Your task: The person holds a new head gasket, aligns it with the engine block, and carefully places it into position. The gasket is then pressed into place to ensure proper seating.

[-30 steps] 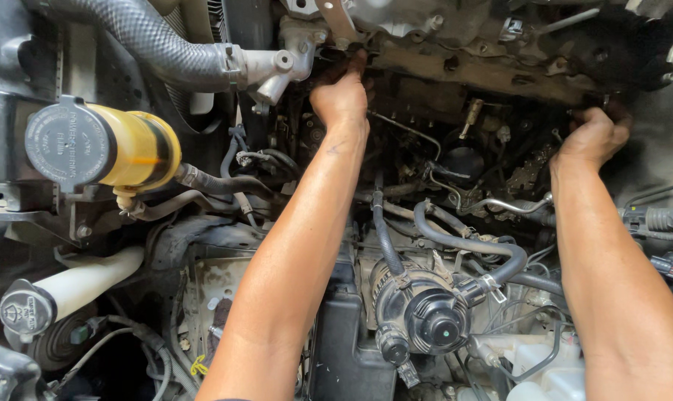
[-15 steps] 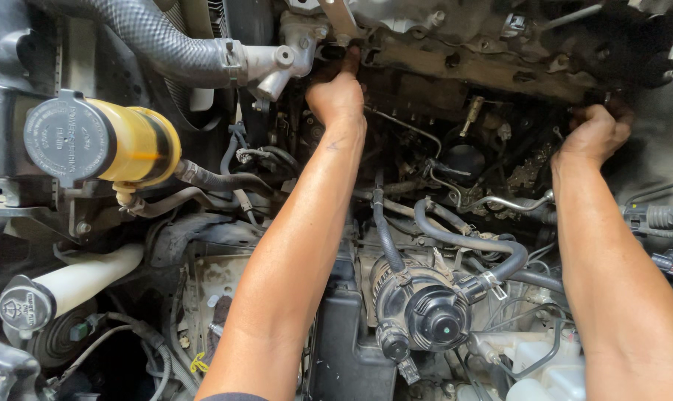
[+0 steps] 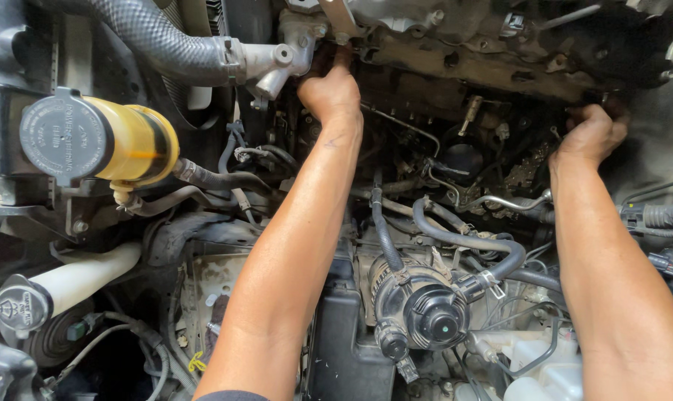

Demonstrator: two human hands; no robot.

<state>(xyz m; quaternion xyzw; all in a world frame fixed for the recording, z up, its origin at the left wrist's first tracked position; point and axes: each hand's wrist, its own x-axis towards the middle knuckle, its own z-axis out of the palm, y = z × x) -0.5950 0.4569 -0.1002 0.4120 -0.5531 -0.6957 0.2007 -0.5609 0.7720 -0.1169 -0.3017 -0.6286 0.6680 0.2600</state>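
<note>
Both hands gripped the grimy engine part (image 3: pixel 500 70) lying crosswise at the bay's far edge, the left hand (image 3: pixel 332 93) curled shut at its left end, the right hand (image 3: pixel 592 134) apparently closed under its right end.

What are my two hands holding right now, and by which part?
Both hands, left and right, grip the lower edge of the grimy engine block, fingers curled underneath out of sight.
</note>
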